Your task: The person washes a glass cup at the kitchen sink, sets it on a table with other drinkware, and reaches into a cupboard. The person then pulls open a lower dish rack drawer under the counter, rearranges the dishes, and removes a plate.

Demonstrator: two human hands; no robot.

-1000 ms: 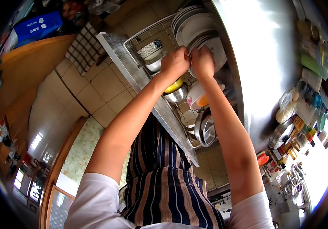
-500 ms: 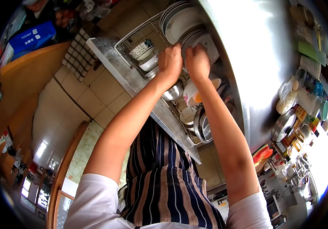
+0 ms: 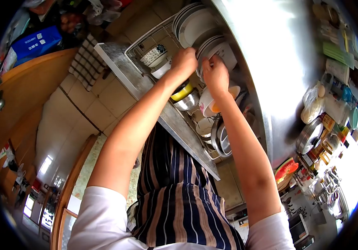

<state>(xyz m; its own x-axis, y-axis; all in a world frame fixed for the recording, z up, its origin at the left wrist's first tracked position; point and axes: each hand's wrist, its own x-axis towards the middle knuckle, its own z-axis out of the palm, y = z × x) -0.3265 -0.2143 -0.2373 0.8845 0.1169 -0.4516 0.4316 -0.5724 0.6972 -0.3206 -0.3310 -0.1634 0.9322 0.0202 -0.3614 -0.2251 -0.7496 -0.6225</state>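
Note:
Both hands reach into a pull-out dish drawer with a wire rack (image 3: pixel 143 38). My left hand (image 3: pixel 184 62) is closed beside the left edge of the smaller plates; its fingertips are hidden, so what they grip does not show. With curled fingers, my right hand (image 3: pixel 215 76) pinches at the near edge of a white plate (image 3: pixel 227 55) in that upright group. Behind them lean larger white plates (image 3: pixel 197 26). Left of my left hand are a patterned bowl (image 3: pixel 154 55) and a white bowl (image 3: pixel 161 68). Below it sit a yellow bowl (image 3: pixel 182 92) and a steel bowl (image 3: pixel 188 101).
A flowered white bowl (image 3: pixel 206 102) and round metal pans (image 3: pixel 224 139) fill the drawer's near part. The steel countertop (image 3: pixel 254 41) overhangs on the right, with a lidded pan (image 3: pixel 309 136) and cut watermelon (image 3: pixel 286 170). A wooden door (image 3: pixel 29 81) stands left.
My left hand has shifted slightly left and up, and the yellow bowl shows below it. My right hand has drawn a little lower, uncovering more of the smaller plates.

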